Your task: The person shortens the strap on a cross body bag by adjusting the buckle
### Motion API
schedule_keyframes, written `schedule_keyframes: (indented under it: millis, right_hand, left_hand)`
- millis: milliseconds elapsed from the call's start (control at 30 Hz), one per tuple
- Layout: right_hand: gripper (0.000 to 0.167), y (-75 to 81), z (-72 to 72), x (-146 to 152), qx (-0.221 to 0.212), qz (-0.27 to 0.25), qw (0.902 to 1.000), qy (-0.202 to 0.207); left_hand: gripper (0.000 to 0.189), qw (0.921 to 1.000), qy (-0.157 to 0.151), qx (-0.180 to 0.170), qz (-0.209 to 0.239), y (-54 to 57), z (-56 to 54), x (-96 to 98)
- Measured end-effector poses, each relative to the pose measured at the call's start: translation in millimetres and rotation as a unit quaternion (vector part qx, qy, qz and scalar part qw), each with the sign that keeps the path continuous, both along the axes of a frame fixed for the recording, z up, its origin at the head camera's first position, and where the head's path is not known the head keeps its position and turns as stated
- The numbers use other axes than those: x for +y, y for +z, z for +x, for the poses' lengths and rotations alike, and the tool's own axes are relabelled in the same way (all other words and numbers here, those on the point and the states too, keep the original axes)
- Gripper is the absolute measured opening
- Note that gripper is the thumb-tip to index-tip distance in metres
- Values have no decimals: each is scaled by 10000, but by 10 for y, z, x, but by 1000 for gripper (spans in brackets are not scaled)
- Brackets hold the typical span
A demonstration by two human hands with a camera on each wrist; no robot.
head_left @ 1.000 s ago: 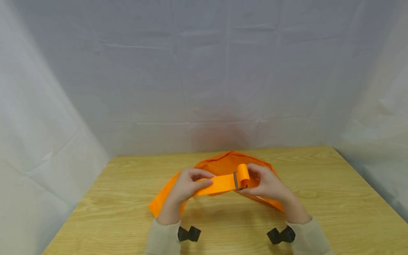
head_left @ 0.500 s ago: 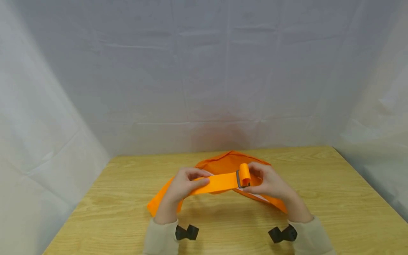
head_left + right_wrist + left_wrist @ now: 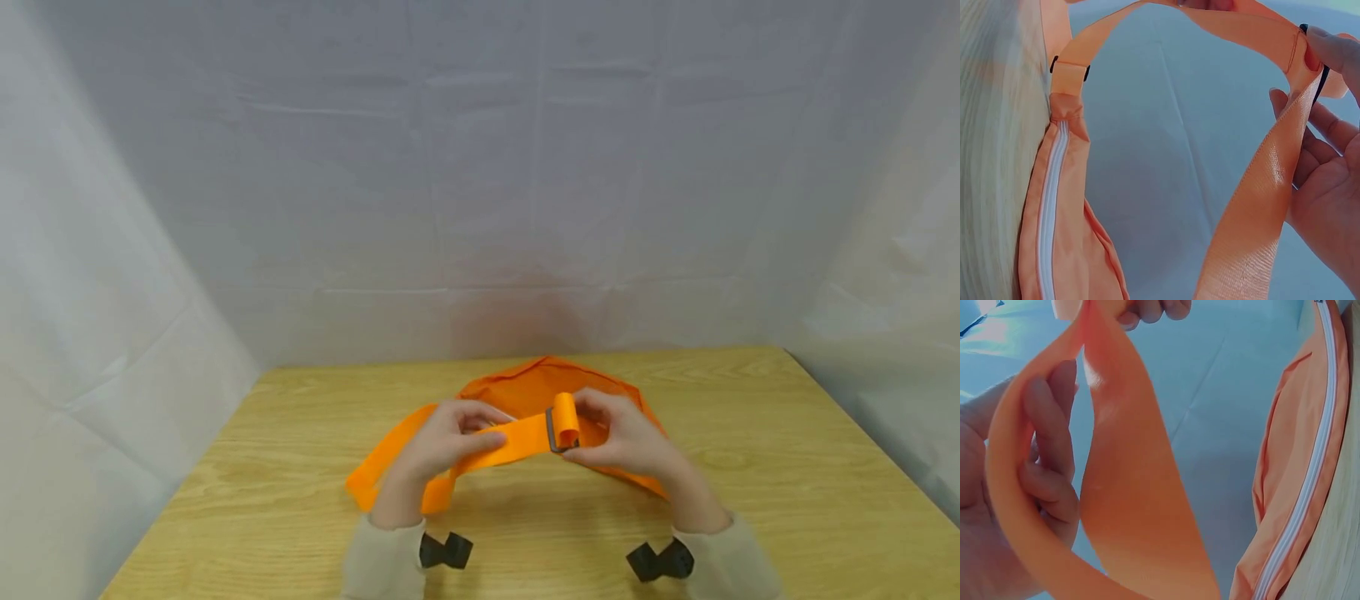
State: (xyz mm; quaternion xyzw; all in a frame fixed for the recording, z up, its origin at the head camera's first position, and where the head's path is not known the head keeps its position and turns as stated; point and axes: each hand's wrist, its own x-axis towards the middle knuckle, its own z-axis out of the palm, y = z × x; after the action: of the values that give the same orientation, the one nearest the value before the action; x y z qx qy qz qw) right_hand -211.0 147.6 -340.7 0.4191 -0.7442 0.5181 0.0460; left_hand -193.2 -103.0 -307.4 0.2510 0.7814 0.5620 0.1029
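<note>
An orange zippered bag [image 3: 510, 387] lies on the table behind my hands, its white zip [image 3: 1324, 419] visible in the left wrist view. Its wide orange strap [image 3: 521, 439] is lifted and runs between both hands. My left hand [image 3: 442, 437] pinches the strap between thumb and fingers. At the strap's other side, my right hand [image 3: 633, 437] pinches a dark slider buckle [image 3: 551, 431], where the strap forms a small upright loop [image 3: 566, 417]. In the right wrist view, the buckle is mostly hidden behind strap and fingers. More strap [image 3: 390, 450] hangs in a loop left of my left hand.
The wood-grain table [image 3: 262, 500] extends around the bag. White sheeting [image 3: 480, 208] hangs behind it and at both sides. A second dark fitting [image 3: 1087, 72] sits on the strap close to the bag's end. Dark camera mounts [image 3: 446, 551] sit at both wrists.
Both hands have drawn slightly closer together and a little lower since half a second ago, so less strap spans between them. The strap at the left hangs in a wider loop.
</note>
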Motion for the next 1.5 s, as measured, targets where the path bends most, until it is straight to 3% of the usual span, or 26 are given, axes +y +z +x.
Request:
schedule_keyframes:
  millis: [133,800,1100,1500]
  right_hand:
    - [40,-7,23,-58,6,154,9999,-56]
    - [40,-21,32,-124,157,584,9979,-226]
    - [41,-5,28,-87,71,554,9981,-240]
    - [43,56,51,-72,186,694,9968,-363]
  left_hand:
    - [23,9999,20,-4,-125,47,49,59]
    - [19,9992,71,384,64,33,76,166]
    - [18,9979,17,618,193,-187,-94,58]
    - [19,9946,-632,397,718,-190,-143,-90]
